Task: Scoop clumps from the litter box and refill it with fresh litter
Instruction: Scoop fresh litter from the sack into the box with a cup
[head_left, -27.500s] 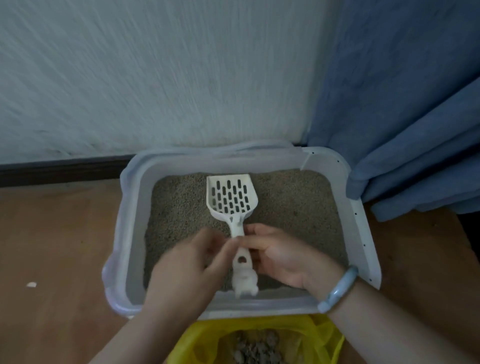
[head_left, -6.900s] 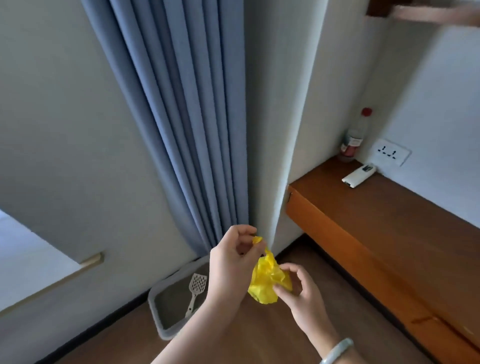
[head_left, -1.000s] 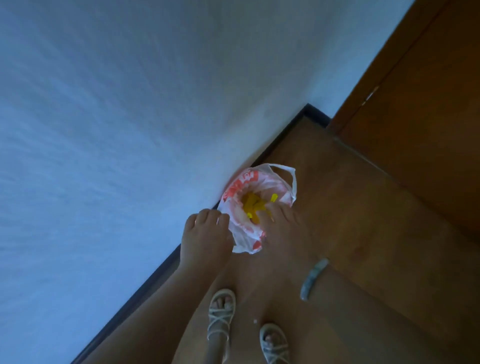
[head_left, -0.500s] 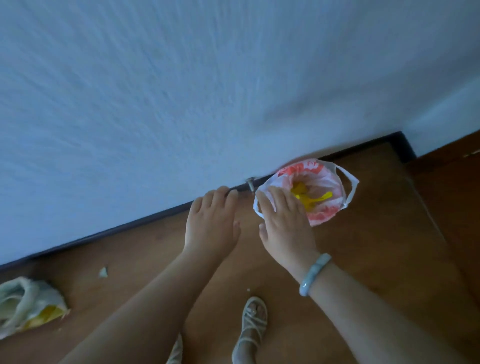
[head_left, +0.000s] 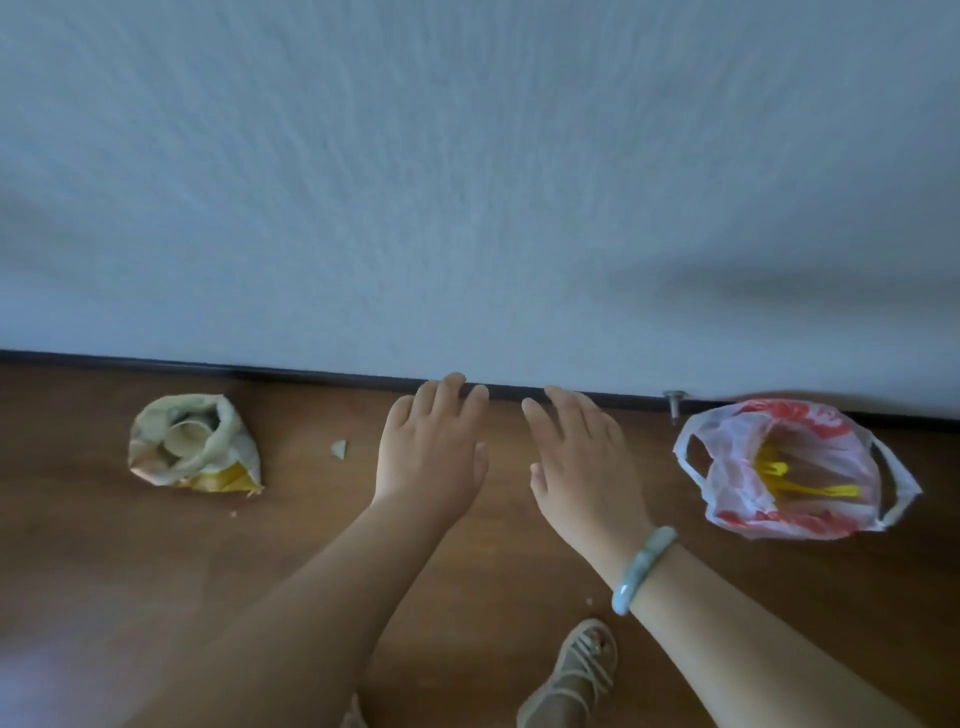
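Left grip (head_left: 431, 452) and right grip (head_left: 582, 460) were spread and empty; the untied red-and-white plastic bag (head_left: 727, 441) might tip, spilling its yellow plastic bundle (head_left: 815, 489)

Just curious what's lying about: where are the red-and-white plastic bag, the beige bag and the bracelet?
red-and-white plastic bag (head_left: 732, 483), head view, its left side wall.
beige bag (head_left: 224, 432), head view, its rolled-down rim.
bracelet (head_left: 644, 566), head view, middle of the band.
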